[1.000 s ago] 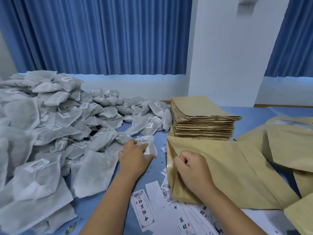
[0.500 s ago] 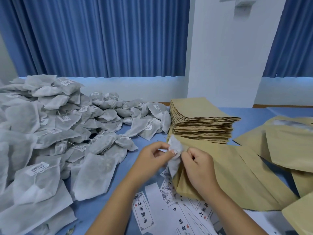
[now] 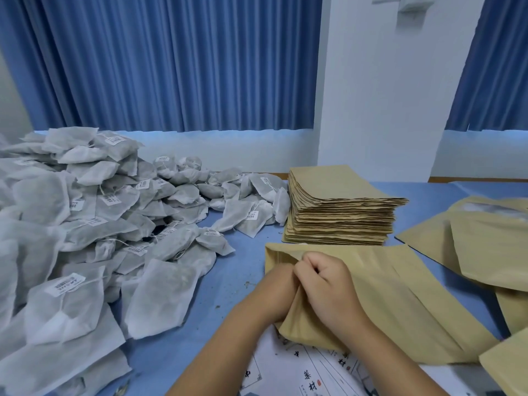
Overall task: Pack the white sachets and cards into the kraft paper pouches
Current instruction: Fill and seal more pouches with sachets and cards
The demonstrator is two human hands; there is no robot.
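Note:
A flat kraft paper pouch (image 3: 400,304) lies on the blue table (image 3: 245,261) in front of me, its mouth to the left. My left hand (image 3: 278,290) is pushed into that mouth, so its fingers and anything they hold are hidden. My right hand (image 3: 325,284) has curled fingers and pinches the upper lip of the pouch mouth. A big heap of white sachets (image 3: 85,224) with small labels fills the left side. Printed white cards (image 3: 300,367) lie under my forearms at the near edge.
A tall stack of empty kraft pouches (image 3: 337,212) stands just behind the open one. More kraft pouches (image 3: 485,247) lie overlapping at the right. Blue curtains and a white wall close off the far side of the table.
My left hand took a sachet from the heap, carried it right to the pouch mouth, and has now gone inside the pouch with it out of sight. My right hand stayed on the pouch mouth.

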